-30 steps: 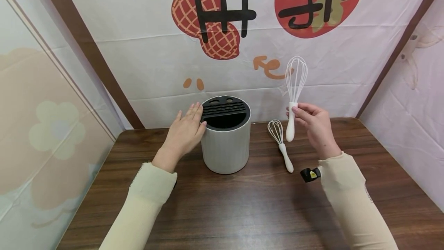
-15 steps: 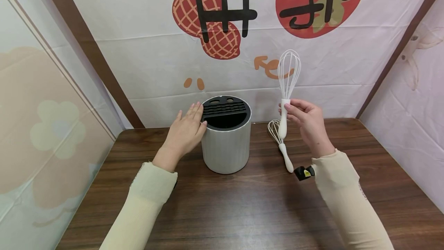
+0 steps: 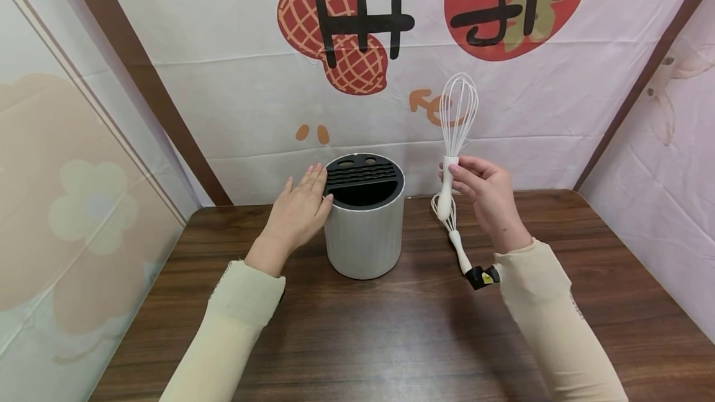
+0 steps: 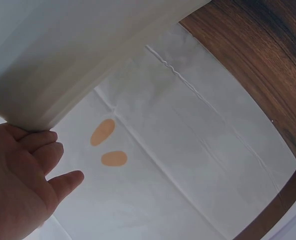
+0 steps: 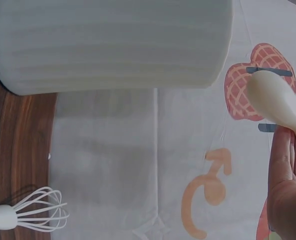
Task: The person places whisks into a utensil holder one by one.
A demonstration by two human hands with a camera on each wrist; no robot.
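A white ribbed holder with a black slotted lid stands upright on the table. My left hand lies with fairly straight fingers against the holder's upper left side; in the left wrist view its fingertips touch the holder. Right of the holder, my right hand pinches the handle of a large white whisk, held wires up above the table. Below it a smaller white whisk lies on the table, its wires partly behind the large whisk's handle. The right wrist view shows the raised handle end and the small whisk.
The brown wooden table reaches back to a printed white cloth hanging behind the holder. More cloth hangs at both sides. A black strap piece juts from the right sleeve, overlapping the small whisk's handle end.
My right hand has moved left with the large whisk, bringing it closer to the holder and over the small whisk's wires. My left hand has stayed at the holder.
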